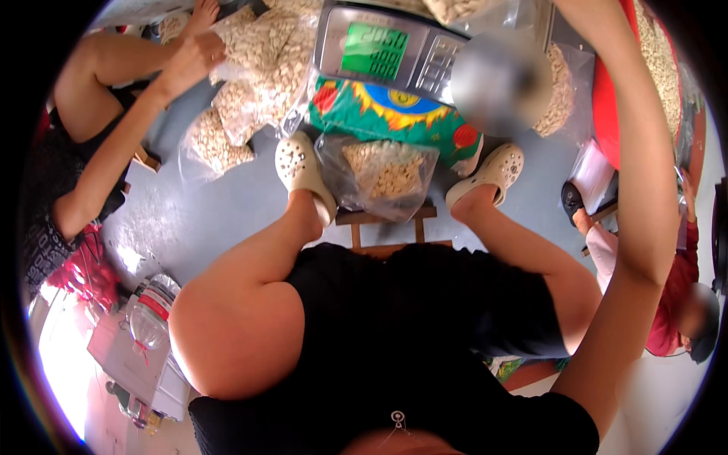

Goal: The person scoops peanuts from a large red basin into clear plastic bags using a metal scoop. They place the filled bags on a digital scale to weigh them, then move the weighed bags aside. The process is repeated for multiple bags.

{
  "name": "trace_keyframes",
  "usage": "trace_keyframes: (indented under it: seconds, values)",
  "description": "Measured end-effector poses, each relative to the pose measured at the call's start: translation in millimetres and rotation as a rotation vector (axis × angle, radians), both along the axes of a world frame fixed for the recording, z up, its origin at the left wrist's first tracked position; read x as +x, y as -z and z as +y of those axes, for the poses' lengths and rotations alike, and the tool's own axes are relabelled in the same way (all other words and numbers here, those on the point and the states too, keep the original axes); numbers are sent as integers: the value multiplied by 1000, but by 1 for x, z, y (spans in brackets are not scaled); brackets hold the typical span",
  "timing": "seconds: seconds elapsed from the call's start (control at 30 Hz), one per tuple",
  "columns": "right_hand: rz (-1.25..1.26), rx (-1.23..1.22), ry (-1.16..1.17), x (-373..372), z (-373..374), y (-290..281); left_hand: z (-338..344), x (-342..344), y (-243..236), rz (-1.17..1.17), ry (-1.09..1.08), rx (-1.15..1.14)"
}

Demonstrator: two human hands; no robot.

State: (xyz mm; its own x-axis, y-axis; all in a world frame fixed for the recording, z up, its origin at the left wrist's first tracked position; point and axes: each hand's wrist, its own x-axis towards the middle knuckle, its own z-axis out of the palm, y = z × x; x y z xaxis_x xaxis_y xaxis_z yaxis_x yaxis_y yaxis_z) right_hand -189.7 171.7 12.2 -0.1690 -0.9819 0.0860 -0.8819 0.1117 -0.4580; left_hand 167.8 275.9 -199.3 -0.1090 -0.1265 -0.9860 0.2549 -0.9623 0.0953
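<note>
My right arm (644,144) rises along the right side and runs out past the upper edge, so its hand is out of sight. My left hand does not show. In front of me stands a grey electronic scale (331,47) with a lit green display; a round blurred patch covers its right end. Below it lies a green printed sack (349,110). A clear plastic bag (383,171) of pale, nut-like pieces rests between my feet. Upper left, another person's hand (196,57) touches a heap of similar filled bags (265,64).
A large red tub (607,114) of pale pieces stands at the right, beside another clear bag (561,91). A low wooden stool (387,220) is before me. A person in red (671,318) sits far right. A plastic bottle (148,322) sits at lower left.
</note>
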Motion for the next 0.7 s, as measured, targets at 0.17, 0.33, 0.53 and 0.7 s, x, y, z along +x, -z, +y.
trace_keyframes:
  seconds: [0.17, 0.33, 0.53, 0.7]
  values:
    - [-281, 73, 102, 25, -9, 1, 24, 61, 51, -98, 138, -183]
    - [-242, 167, 155, 9, -15, 15, -24, 150, -26, -508, 1485, -586]
    - [-116, 96, 196, -9, -14, 21, -140, 84, -167, -471, 1854, -1785]
    - [586, 23, 161, -19, -4, 1, -186, -64, -196, -523, 1878, -2407]
